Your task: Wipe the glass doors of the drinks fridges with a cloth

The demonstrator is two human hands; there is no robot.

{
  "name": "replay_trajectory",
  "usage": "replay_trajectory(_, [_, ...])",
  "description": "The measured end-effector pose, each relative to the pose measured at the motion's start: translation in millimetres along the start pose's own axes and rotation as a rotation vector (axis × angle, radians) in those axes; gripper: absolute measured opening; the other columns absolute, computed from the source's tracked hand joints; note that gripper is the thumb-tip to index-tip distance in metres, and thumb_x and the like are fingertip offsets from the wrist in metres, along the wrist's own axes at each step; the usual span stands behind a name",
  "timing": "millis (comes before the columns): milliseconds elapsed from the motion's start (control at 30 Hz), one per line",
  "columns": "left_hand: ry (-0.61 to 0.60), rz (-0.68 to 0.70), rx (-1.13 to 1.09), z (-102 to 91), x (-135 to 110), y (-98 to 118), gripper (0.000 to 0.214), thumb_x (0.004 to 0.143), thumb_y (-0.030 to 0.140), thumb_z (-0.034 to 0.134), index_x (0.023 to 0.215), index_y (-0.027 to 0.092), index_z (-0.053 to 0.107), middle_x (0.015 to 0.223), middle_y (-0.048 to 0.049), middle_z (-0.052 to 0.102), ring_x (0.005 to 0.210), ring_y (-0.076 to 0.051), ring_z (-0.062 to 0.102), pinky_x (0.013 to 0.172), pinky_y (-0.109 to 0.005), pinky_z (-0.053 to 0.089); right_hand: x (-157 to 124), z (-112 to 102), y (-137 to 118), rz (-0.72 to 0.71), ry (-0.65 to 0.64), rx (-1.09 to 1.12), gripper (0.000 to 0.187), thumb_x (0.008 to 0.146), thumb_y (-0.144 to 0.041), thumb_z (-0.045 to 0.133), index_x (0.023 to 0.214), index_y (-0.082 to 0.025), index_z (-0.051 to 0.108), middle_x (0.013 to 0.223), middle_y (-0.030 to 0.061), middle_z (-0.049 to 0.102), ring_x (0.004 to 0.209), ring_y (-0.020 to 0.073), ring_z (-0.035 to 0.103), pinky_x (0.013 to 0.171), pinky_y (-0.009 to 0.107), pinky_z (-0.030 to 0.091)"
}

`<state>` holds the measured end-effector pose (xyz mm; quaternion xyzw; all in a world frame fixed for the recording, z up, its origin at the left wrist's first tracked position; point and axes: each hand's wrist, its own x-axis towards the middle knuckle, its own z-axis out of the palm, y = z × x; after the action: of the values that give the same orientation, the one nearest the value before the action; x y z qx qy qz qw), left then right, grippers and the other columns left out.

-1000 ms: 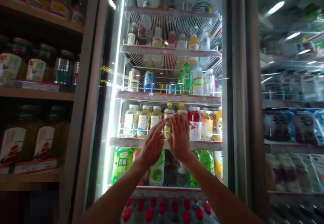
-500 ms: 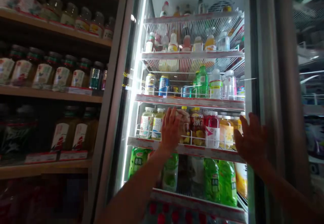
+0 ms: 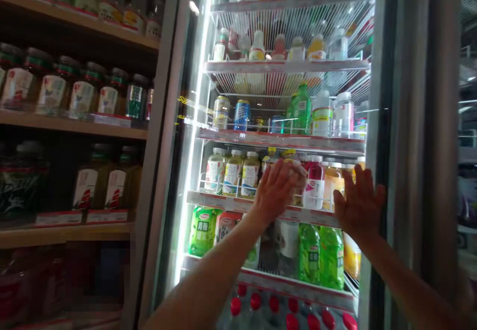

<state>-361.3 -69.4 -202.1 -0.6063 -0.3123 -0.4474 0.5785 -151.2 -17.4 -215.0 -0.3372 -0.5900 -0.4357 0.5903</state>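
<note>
A lit drinks fridge (image 3: pixel 380 121) stands open in front of me. My left hand (image 3: pixel 278 190) reaches onto its middle shelf (image 3: pixel 223 202), fingers curled round a yellow-capped bottle (image 3: pixel 289 154) in the front row. A red-labelled bottle (image 3: pixel 313 181) stands just to the right of it, and pale green-capped bottles (image 3: pixel 233 173) to the left. My right hand (image 3: pixel 359 202) is held flat with fingers spread at the fridge's right edge, holding nothing.
Large green bottles (image 3: pixel 320 255) fill the shelf below, and red-capped bottles (image 3: pixel 257 301) the bottom. Cans and bottles (image 3: pixel 298 109) line the upper wire shelves. Wooden shelves of jars (image 3: pixel 85 96) stand to the left. Another glass-door fridge (image 3: pixel 467 171) is on the right.
My right hand left the middle bottles and swung right to the fridge's edge. My left hand slid right along the row onto the yellow-capped bottle. The view shifted left.
</note>
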Motion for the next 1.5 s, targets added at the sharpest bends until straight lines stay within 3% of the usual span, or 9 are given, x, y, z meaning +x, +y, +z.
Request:
replay_trajectory(200, [0.255,-0.584,0.2,-45.1,-23.8,-105.4,0.039,0.086,0.023,0.044,0.124,0.012,0.045,0.137,-0.0184,0.041,0.136,-0.029,0.024,0.109,-0.05,0.024,-5.9,-0.3,-4.3,0.042,0.0,0.001,0.055,0.091,-0.039,0.032,0.141,-0.017,0.029,0.145,0.0166,0.031,0.136,0.0309,0.024,0.106,0.056,0.019])
replay_trajectory(267, [0.304,-0.614,0.213,-44.4,-23.2,-99.7,0.039,0.087,0.023,0.042,0.124,0.01,0.044,0.136,-0.0205,0.041,0.136,-0.029,0.023,0.108,-0.05,0.026,-8.6,0.9,-11.7,0.069,-0.007,-0.003,0.056,0.09,-0.039,0.032,0.142,-0.017,0.028,0.146,0.0172,0.029,0.137,0.0313,0.023,0.105,0.057,0.019])
replay_trajectory(400, [0.127,-0.269,0.049,-20.3,-15.1,-34.1,0.039,0.087,0.024,0.043,0.125,0.013,0.043,0.135,-0.014,0.045,0.138,-0.025,0.018,0.11,-0.046,0.026,-15.6,4.4,-27.2,0.005,-0.01,0.022,0.055,0.09,-0.038,0.031,0.141,-0.017,0.029,0.147,0.0154,0.028,0.137,0.0305,0.021,0.106,0.055,0.017])
replay_trajectory(467, [0.064,-0.207,0.021,-17.3,-17.2,-22.9,0.038,0.087,0.025,0.043,0.123,0.015,0.044,0.135,-0.0107,0.046,0.138,-0.024,0.02,0.111,-0.045,0.025,-18.8,5.6,-29.9,-0.053,0.012,0.043,0.055,0.089,-0.036,0.033,0.141,-0.018,0.029,0.147,0.0144,0.028,0.137,0.0297,0.022,0.107,0.053,0.016])
replay_trajectory(733, [0.253,-0.671,0.289,-82.7,-80.8,-148.9,0.041,0.088,0.026,0.042,0.126,0.012,0.045,0.139,-0.0191,0.039,0.137,-0.029,0.023,0.109,-0.051,0.024,-23.3,5.5,-33.8,-0.034,0.041,0.059,0.054,0.089,-0.035,0.034,0.14,-0.017,0.031,0.146,0.0148,0.03,0.136,0.0299,0.025,0.106,0.053,0.017])
replay_trajectory(967, [0.074,-0.208,0.091,-41.7,-63.5,-56.0,0.042,0.085,0.02,0.048,0.127,0.022,0.045,0.142,-0.0101,0.038,0.139,-0.027,0.016,0.107,-0.049,0.031,-27.4,9.5,-44.0,-0.016,0.098,0.069,0.054,0.088,-0.036,0.037,0.137,-0.014,0.036,0.143,0.017,0.035,0.134,0.0327,0.029,0.103,0.056,0.022])
replay_trajectory(1067, [0.053,-0.203,0.086,-46.6,-67.5,-66.3,0.04,0.086,0.02,0.046,0.126,0.023,0.047,0.14,-0.0102,0.041,0.138,-0.026,0.019,0.107,-0.047,0.032,-28.9,7.9,-41.2,-0.049,0.096,0.09,0.052,0.088,-0.034,0.037,0.137,-0.015,0.037,0.144,0.0159,0.034,0.134,0.0319,0.029,0.105,0.054,0.02])
replay_trajectory(1267, [0.189,-0.556,0.189,-79.8,-81.0,-134.4,0.043,0.089,0.024,0.041,0.131,0.016,0.045,0.146,-0.0131,0.031,0.139,-0.028,0.015,0.112,-0.051,0.021,-30.3,7.0,-43.3,-0.018,0.069,0.097,0.053,0.088,-0.035,0.038,0.138,-0.017,0.035,0.145,0.015,0.033,0.135,0.0312,0.026,0.106,0.054,0.019])
replay_trajectory(1500, [0.026,-0.251,0.077,-41.3,-37.1,-50.8,0.047,0.085,0.02,0.046,0.131,0.023,0.042,0.143,-0.0056,0.038,0.14,-0.025,0.012,0.112,-0.05,0.024,-29.1,5.5,-44.3,-0.01,0.055,0.11,0.052,0.087,-0.034,0.038,0.136,-0.016,0.039,0.144,0.015,0.035,0.135,0.0305,0.027,0.106,0.053,0.019])
